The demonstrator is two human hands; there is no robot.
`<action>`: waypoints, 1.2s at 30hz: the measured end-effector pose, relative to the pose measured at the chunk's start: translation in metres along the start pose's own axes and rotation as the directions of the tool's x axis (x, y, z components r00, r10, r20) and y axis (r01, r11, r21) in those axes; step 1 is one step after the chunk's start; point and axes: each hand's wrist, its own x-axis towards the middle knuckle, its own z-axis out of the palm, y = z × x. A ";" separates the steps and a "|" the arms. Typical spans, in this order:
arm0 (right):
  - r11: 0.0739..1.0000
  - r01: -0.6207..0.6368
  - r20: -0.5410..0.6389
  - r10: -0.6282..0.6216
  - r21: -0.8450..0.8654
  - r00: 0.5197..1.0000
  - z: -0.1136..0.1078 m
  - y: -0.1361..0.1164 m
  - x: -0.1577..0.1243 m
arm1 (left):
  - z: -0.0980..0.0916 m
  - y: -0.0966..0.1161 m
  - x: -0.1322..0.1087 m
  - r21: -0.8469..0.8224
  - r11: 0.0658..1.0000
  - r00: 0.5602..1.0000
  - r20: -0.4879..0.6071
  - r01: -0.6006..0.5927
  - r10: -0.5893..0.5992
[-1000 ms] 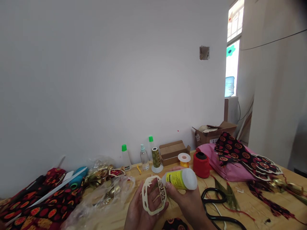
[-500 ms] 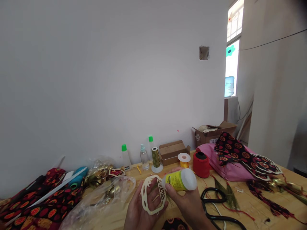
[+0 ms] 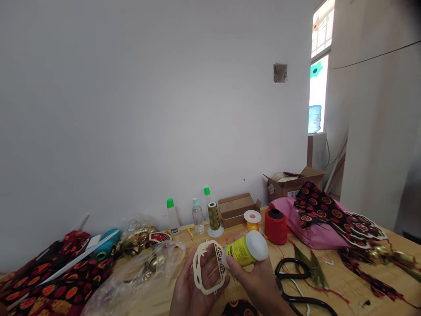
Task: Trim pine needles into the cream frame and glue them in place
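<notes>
In my left hand (image 3: 184,285), a pale cut-out ornamental frame (image 3: 208,290) with latticework on its right side rests over the palm and fingers. My right hand (image 3: 255,283) is wrapped round a white squeeze bottle (image 3: 240,251) with a yellow-green label, looking like a glue bottle. It lies tilted on its side, base up to the right, its narrow end at the frame's right edge. Whether its tip touches the frame I cannot tell. Below the hands, a piece of dark patterned fabric (image 3: 240,308) shows at the lower edge.
Black-handled scissors (image 3: 296,281) lie right of my right hand. Behind stand a red thread cone (image 3: 275,226), a yellow cord spool (image 3: 252,221), a green thread cone (image 3: 213,218) and several small bottles. A clear plastic bag (image 3: 131,272) lies left, pink fabric (image 3: 312,230) right.
The bottle has tipped slightly and its narrow end sits a little lower along the frame's right edge. The frame has shifted a touch to the left. Both hands keep their hold.
</notes>
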 end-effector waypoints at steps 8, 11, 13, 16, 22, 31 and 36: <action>1.000 0.018 0.063 -0.019 0.021 0.998 0.000 -0.014 0.002 | 0.001 -0.001 -0.001 0.012 1.000 1.000 0.008 0.004 -0.004; 0.999 -0.016 0.036 0.018 -0.039 0.999 -0.001 -0.013 0.000 | 0.000 0.000 -0.001 0.003 1.000 1.000 0.002 0.003 -0.003; 0.999 -0.006 0.035 0.007 -0.045 0.999 -0.001 -0.010 0.000 | -0.001 0.000 -0.001 0.000 1.000 1.000 -0.003 0.001 -0.001; 1.000 0.028 0.044 -0.028 -0.010 0.999 -0.001 -0.008 0.000 | -0.001 0.000 0.000 0.006 1.000 1.000 0.001 -0.005 0.005; 0.998 0.054 0.052 -0.056 0.041 0.997 0.000 -0.008 0.002 | -0.005 0.000 0.000 0.004 1.000 1.000 0.024 -0.006 0.006; 0.998 0.010 0.090 -0.015 0.061 0.996 -0.001 -0.007 0.000 | -0.005 0.000 0.001 0.007 1.000 1.000 0.021 -0.016 0.016; 0.999 0.024 0.070 -0.025 0.023 0.997 0.000 -0.004 -0.001 | -0.004 -0.001 0.002 0.014 0.999 0.999 0.008 -0.035 0.035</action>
